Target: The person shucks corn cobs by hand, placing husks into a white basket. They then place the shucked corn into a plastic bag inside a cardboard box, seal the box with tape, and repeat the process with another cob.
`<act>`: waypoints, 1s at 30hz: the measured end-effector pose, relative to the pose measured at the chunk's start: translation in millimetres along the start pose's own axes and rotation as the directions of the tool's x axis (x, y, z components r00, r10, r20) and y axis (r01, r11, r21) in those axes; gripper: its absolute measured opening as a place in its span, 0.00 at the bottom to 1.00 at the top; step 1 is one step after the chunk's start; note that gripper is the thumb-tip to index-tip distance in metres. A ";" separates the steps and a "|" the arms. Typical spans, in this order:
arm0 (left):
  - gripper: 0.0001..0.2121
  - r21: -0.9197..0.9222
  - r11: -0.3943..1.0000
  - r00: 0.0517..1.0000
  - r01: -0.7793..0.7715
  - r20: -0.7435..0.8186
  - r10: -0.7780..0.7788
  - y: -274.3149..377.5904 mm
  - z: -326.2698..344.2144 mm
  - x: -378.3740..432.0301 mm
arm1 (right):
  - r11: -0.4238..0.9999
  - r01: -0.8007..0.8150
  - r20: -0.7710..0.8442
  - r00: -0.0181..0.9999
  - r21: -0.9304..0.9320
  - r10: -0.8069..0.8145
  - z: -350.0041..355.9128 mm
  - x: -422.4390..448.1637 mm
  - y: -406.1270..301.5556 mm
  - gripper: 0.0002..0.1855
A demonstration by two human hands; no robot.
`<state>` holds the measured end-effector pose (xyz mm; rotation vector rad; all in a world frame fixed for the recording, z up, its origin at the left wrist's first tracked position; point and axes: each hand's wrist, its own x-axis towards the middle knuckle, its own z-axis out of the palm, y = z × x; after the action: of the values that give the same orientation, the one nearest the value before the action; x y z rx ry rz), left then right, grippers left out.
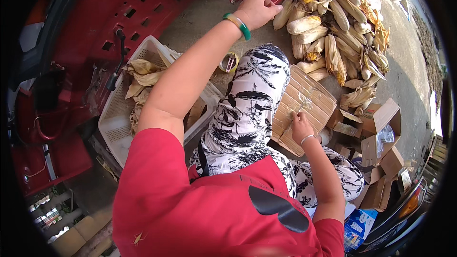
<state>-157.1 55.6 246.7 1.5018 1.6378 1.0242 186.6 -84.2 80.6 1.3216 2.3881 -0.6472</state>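
Observation:
My left hand (257, 10), with a green and orange bangle at the wrist, reaches out to the near edge of a pile of corn cobs (337, 37). Its fingers are bent, with a gap between thumb and forefinger, and nothing shows in them. Most cobs are in dry husks; a few show yellow kernels. My right hand (302, 128) is at a flattened piece of cardboard (319, 94) with clear tape across it, beside my knee. Its fingertips touch the cardboard near the middle; whether they pinch something small is hidden.
A white plastic crate (114, 132) with dry husks stands under my left forearm. A tape roll (224, 65) lies beyond my knee. Red metal vehicle bodywork (107, 14) borders the left. Open cardboard boxes (385, 121) stand at right. A grasshopper-like insect (137, 239) sits on my shirt.

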 end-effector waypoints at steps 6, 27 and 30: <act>0.20 0.153 0.847 0.861 0.509 -0.111 -0.497 -170.1 11.1 0.9 | 0.851 -0.030 -0.207 0.965 0.524 0.161 -47.3 -9.2 19.1 0.11; 0.15 0.568 0.480 0.633 0.669 -0.098 -0.768 -303.6 105.2 -74.4 | 0.472 -0.211 0.025 0.929 0.856 0.369 -64.7 7.7 47.1 0.11; 0.17 0.313 0.631 0.692 0.710 -0.143 -0.707 -292.7 94.1 -66.1 | 0.415 -0.141 -0.014 0.937 0.899 0.349 -70.8 6.6 42.6 0.11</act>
<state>-201.5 -7.6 -58.2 0.8578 2.2301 0.2936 214.7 -21.7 127.2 2.1655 1.8527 -1.9402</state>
